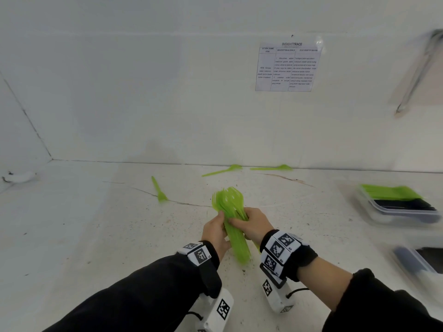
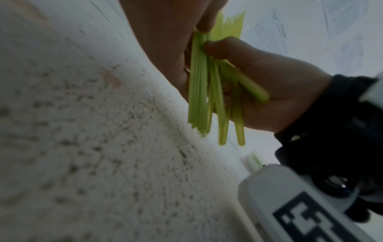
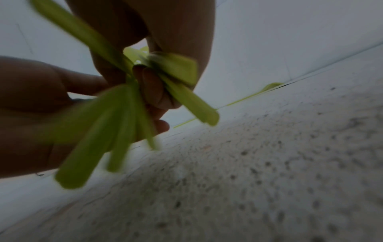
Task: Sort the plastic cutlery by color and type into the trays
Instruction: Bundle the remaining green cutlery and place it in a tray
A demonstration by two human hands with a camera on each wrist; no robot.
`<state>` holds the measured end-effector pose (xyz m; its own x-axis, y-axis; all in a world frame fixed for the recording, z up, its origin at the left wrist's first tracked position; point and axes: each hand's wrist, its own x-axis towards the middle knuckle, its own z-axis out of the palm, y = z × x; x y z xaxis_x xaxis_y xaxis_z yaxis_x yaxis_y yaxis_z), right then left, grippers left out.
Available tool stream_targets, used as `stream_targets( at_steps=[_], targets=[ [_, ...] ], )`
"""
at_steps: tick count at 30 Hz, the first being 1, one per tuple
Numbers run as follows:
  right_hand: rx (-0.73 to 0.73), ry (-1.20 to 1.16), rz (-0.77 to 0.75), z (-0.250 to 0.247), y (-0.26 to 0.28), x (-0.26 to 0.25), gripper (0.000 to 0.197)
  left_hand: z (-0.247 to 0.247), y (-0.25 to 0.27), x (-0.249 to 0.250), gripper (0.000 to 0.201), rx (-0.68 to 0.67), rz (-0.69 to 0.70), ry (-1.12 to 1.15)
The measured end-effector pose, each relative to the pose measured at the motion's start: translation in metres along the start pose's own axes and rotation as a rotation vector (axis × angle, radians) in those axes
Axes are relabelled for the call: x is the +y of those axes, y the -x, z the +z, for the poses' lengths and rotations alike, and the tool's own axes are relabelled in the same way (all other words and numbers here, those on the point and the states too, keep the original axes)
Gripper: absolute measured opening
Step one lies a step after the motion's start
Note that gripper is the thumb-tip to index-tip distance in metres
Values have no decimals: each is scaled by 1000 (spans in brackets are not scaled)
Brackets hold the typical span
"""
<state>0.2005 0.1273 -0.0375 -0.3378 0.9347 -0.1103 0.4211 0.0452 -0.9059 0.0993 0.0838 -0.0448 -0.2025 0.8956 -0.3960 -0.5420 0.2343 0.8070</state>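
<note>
A bundle of green plastic forks [image 1: 231, 212] stands above the middle of the white table, tines fanned upward, handles down. My left hand [image 1: 215, 227] grips the handles from the left and my right hand [image 1: 250, 222] grips them from the right. The left wrist view shows the fork bundle [image 2: 199, 85] pressed between my left hand [image 2: 165, 41] and the right hand's thumb [image 2: 223, 47]. In the right wrist view the handles [image 3: 116, 117] splay out below my right hand [image 3: 178, 32]. A loose green fork [image 1: 159, 189] lies left of the bundle, and two others [image 1: 221, 170] [image 1: 271, 167] lie by the back wall.
A clear tray [image 1: 374, 202] holding green and black cutlery sits at the right edge of the table, with a second tray [image 1: 407, 257] nearer to me. A printed sheet [image 1: 286, 67] hangs on the back wall. The wall corner [image 1: 51, 159] closes the left side.
</note>
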Motion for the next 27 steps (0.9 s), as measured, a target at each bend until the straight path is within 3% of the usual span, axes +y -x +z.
stream_targets(
  at_steps=[13, 20, 27],
  targets=[
    [-58, -98, 63, -5, 0, -2, 15, -7, 1, -2, 14, -54, 47, 10],
    [13, -105, 65, 0, 1, -1, 19, -5, 0, -2, 16, -14, 59, 4],
    [-32, -62, 119, -4, 3, -6, 22, -7, 3, -5, 16, -39, 17, -4]
  ],
)
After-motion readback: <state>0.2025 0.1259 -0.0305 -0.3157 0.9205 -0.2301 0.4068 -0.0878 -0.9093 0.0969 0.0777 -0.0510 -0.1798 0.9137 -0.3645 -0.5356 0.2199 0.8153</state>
